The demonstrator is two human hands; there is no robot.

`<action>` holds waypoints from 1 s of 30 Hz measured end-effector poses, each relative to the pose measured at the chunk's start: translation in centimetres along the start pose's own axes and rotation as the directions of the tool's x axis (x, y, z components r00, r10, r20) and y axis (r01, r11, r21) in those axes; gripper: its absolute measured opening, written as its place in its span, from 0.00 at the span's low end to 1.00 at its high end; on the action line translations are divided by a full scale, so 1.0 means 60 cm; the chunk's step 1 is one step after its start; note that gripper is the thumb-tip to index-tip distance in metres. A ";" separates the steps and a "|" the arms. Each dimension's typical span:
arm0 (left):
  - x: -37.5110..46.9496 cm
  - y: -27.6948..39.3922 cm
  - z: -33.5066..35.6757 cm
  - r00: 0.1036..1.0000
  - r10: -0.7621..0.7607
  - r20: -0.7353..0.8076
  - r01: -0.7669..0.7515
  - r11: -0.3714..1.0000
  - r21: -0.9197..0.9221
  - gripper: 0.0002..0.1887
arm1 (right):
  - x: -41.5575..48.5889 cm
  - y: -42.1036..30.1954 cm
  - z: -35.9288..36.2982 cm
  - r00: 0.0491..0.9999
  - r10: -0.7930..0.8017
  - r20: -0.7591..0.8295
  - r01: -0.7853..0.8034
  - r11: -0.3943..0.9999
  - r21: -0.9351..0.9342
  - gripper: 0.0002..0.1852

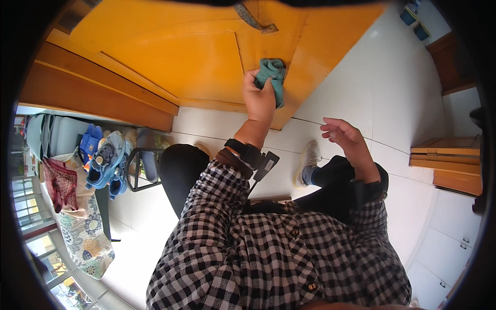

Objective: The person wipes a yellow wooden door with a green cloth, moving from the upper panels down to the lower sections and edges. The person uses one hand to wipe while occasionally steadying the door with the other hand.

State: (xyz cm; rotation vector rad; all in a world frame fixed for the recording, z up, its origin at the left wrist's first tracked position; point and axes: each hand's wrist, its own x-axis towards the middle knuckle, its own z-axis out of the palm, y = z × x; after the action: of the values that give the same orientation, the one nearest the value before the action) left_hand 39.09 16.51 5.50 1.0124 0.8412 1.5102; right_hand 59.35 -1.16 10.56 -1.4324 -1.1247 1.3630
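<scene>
A folded green cloth (271, 73) is in my left hand (260, 95), pressed against the yellow-orange wooden door (193, 58). The cloth lies on the door's upright stile, beside the edge of a raised panel. Above it a worn metal door handle (255, 20) is fixed to the same stile. My right hand (345, 137) hangs in the air over the tiled floor, holding nothing, with its fingers slightly curled and apart. A dark strap wraps each wrist.
To the left, a black-framed rack (133, 170) holds blue sneakers (106, 162) and blue slippers (91, 139). A floral cloth (85, 236) drapes nearby. White drawers (445, 240) and a wooden door frame part (445, 159) stand at right. My shoe (309, 161) rests on white tiles (348, 81).
</scene>
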 end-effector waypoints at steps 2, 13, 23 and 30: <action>-0.010 -0.014 -0.006 0.993 -0.115 -0.005 0.115 0.993 -0.011 0.11 | 0.003 -0.006 0.002 1.000 0.026 0.001 -0.026 1.000 -0.015 0.17; -0.070 -0.159 -0.094 0.965 -0.259 -0.042 0.262 0.939 0.222 0.09 | -0.040 -0.015 -0.036 0.981 0.166 -0.096 -0.181 0.967 -0.178 0.20; -0.126 -0.298 -0.172 0.899 -0.420 -0.124 0.427 0.777 0.462 0.15 | -0.247 -0.006 -0.052 0.921 -0.296 -0.252 -0.119 0.401 -0.908 0.14; -0.137 -0.349 -0.221 0.836 -0.533 -0.129 0.489 0.619 0.615 0.17 | -0.250 -0.038 -0.030 0.929 -0.209 -0.304 -0.196 0.420 -0.886 0.14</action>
State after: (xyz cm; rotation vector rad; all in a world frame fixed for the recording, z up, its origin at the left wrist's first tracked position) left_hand 35.38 12.09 -19.96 1.1474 1.5044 0.6820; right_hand 60.94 -15.10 16.53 -2.3211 -1.7052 0.2797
